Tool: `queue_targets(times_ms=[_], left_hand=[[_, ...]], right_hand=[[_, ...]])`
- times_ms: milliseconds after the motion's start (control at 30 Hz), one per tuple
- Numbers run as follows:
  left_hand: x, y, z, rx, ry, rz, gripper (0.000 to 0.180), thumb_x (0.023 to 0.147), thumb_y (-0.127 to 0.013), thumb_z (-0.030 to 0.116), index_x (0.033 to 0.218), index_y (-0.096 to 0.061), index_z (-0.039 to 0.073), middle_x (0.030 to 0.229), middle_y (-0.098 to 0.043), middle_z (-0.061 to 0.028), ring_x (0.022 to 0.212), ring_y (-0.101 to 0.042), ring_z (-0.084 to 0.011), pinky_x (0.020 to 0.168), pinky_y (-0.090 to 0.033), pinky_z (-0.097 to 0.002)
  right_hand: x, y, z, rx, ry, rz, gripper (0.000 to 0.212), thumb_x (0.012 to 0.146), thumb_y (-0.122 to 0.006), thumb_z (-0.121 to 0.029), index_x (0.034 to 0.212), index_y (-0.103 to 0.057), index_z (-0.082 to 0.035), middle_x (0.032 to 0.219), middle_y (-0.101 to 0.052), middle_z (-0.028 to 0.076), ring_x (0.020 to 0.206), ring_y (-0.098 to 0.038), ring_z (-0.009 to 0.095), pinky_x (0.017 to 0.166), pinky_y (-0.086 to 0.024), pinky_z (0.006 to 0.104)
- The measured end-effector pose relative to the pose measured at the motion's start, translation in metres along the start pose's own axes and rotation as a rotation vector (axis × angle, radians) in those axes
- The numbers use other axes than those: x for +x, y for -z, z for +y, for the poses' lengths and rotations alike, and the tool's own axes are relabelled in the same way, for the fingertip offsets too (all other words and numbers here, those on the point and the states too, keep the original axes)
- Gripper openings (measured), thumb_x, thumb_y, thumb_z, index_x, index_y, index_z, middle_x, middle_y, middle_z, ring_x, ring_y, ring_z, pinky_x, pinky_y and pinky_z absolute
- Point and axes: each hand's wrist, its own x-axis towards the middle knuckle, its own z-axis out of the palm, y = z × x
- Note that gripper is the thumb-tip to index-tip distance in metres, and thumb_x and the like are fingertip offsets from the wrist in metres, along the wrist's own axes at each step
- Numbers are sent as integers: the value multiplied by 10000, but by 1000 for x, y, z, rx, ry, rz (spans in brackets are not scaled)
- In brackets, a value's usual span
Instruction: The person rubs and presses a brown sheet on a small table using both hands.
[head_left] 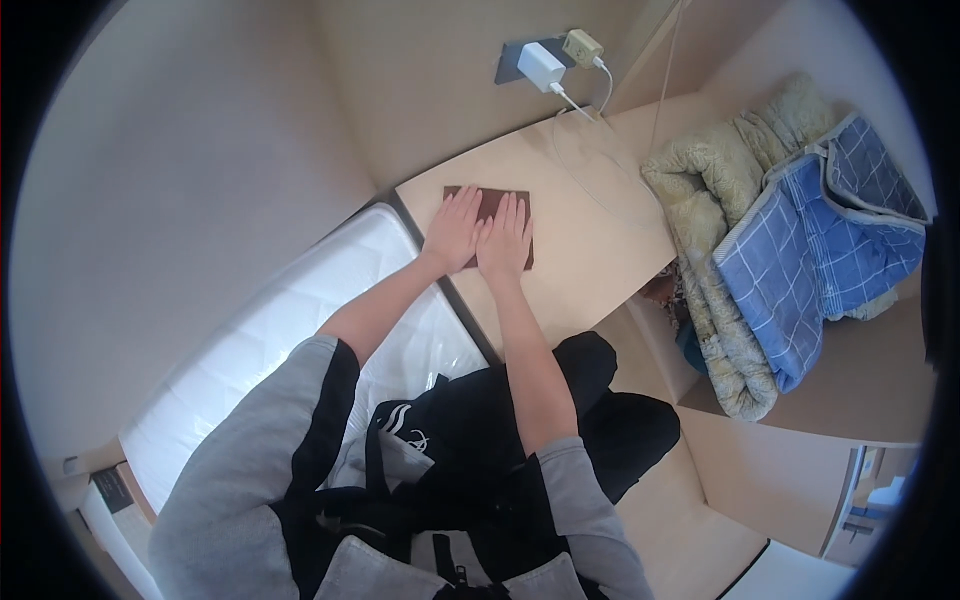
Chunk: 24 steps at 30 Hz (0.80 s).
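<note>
A dark brown, flat rectangular sheet (490,203) lies on the light wooden tabletop (590,235); whether it is paper, cloth or leather I cannot tell. Flat on its left half rests my left hand (453,233), fingers stretched toward the far edge. My right hand (505,242) lies flat on the right half, its fingers also extended. The two hands nearly meet at the thumbs and cover much of the sheet. Only its corners, its right edge and a strip between the fingers show.
A white mattress (260,330) borders the table on the left. White chargers (541,66) with cables sit in a wall socket beyond the table. A folded yellowish quilt (700,165) and a blue checked cloth (800,250) lie at the right. My black-trousered legs (470,420) are below.
</note>
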Motion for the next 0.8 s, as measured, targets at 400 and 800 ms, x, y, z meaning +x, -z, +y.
queue_targets(times_ms=[400,800], left_hand=[[-71,19,25,-104,66,20,556,939,-396,239,1392,-295,-66,1473,-284,-190,1391,-240,-283,1139,-188,-417],[67,13,-48,9,-87,-86,564,942,-364,282,1425,-277,5,1508,-232,-145,1413,-184,-259,1163,-130,-409]], right_hand=[[-63,20,-15,47,62,7,576,908,-409,-247,1407,-314,24,1466,-330,148,1385,-258,284,1124,-183,471],[72,-8,-9,43,19,-8,547,952,-329,-287,1423,-291,-12,1486,-297,108,1396,-225,247,1142,-150,456]])
